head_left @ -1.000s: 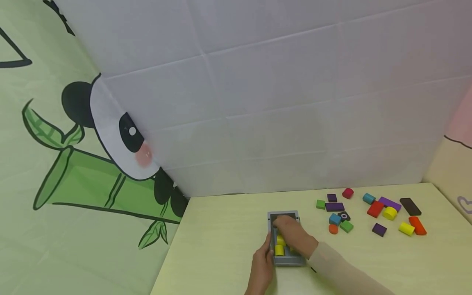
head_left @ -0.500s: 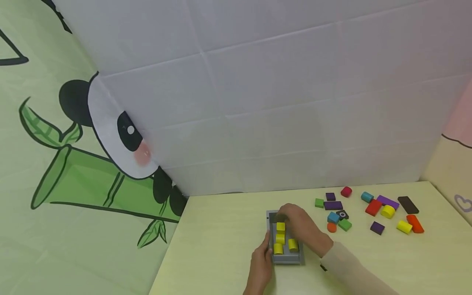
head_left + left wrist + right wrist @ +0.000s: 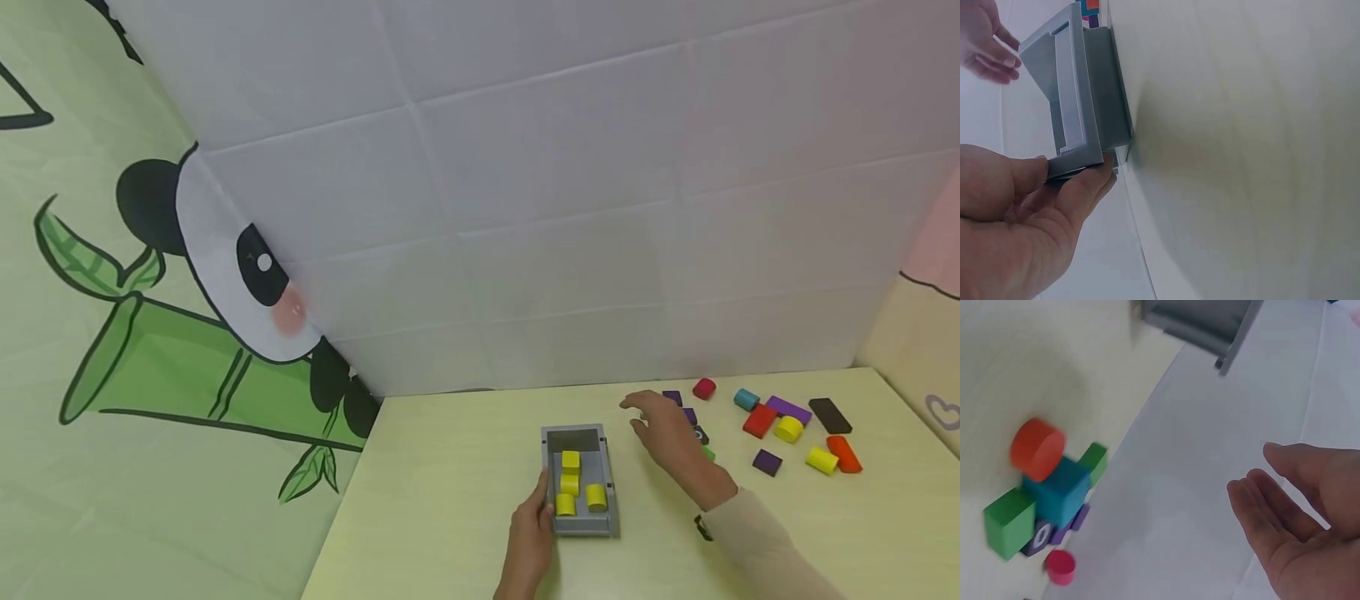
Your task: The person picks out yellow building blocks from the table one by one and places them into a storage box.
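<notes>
A grey plastic box (image 3: pixel 586 527) stands on the table, and several yellow blocks (image 3: pixel 570 485) lie inside it. My left hand (image 3: pixel 531 533) grips the box by its left edge. In the left wrist view the thumb and fingers (image 3: pixel 1088 190) pinch the rim of the box (image 3: pixel 1090 94). My right hand (image 3: pixel 667 437) hovers over the table, right of the box, with its fingers loosely bent and nothing between them. Below it in the right wrist view are an orange cylinder (image 3: pixel 1038 449), a blue block (image 3: pixel 1063 490) and a green block (image 3: pixel 1009 522).
To the right lie a red block (image 3: pixel 760 422), yellow cylinders (image 3: pixel 822 461), a long purple block (image 3: pixel 789 409), a dark flat block (image 3: pixel 831 416) and a small dark purple block (image 3: pixel 767 462). A crimson block (image 3: pixel 705 389) lies near the white back wall (image 3: pixel 562 250).
My right hand has come out of the box and moved right, to beside the loose blocks. The yellow blocks inside now show fully. My left hand keeps its hold on the box.
</notes>
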Demonstrator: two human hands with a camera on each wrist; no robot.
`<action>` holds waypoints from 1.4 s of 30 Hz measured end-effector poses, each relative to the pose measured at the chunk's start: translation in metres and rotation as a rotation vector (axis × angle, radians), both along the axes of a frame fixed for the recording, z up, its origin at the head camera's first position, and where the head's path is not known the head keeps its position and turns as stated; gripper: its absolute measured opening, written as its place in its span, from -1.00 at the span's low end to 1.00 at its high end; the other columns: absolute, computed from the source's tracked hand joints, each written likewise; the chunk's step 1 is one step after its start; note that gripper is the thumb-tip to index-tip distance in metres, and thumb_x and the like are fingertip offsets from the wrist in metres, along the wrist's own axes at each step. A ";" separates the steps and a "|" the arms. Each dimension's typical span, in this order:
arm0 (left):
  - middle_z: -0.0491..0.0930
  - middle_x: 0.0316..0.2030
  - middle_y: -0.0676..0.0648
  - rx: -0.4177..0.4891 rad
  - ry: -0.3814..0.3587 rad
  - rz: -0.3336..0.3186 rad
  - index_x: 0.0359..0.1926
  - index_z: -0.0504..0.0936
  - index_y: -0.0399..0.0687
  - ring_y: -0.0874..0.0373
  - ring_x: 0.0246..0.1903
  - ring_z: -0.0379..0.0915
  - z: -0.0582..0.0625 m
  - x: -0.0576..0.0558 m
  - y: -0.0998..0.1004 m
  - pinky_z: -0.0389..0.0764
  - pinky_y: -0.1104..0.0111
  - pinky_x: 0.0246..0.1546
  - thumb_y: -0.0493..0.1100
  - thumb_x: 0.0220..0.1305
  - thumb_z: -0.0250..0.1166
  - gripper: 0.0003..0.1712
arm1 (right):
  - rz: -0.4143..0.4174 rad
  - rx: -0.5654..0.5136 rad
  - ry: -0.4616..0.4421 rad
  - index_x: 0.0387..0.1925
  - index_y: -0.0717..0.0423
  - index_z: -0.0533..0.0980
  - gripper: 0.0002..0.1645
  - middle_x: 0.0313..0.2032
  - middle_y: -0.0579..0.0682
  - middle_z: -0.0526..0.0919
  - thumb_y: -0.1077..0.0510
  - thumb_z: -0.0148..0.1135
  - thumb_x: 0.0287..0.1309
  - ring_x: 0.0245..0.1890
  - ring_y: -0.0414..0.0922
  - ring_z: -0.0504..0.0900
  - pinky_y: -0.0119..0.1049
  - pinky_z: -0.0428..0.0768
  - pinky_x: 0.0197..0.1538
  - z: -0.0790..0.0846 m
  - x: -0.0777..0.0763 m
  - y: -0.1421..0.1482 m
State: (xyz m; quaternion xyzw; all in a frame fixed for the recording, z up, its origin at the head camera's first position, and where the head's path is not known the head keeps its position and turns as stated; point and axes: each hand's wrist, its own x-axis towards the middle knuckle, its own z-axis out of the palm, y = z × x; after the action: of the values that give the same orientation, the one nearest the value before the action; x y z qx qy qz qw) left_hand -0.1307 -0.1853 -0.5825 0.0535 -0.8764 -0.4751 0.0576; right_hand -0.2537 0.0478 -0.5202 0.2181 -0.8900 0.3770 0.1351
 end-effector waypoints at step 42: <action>0.37 0.45 -0.36 0.016 0.008 -0.004 0.60 0.29 -0.12 -0.30 0.44 0.33 0.004 0.004 0.001 0.44 -0.09 0.41 -0.44 0.57 0.08 -0.34 | -0.410 0.009 -0.219 0.11 0.58 0.54 -0.62 0.13 0.60 0.53 0.49 0.15 0.27 0.01 0.51 0.50 0.38 0.64 -0.02 -0.038 -0.020 0.141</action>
State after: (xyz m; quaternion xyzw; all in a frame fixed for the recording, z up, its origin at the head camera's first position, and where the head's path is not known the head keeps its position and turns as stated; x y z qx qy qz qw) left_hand -0.1271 -0.1846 -0.5782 0.0504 -0.8726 -0.4822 0.0599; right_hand -0.2733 0.1886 -0.5585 -0.0088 -0.9266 0.3593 0.1104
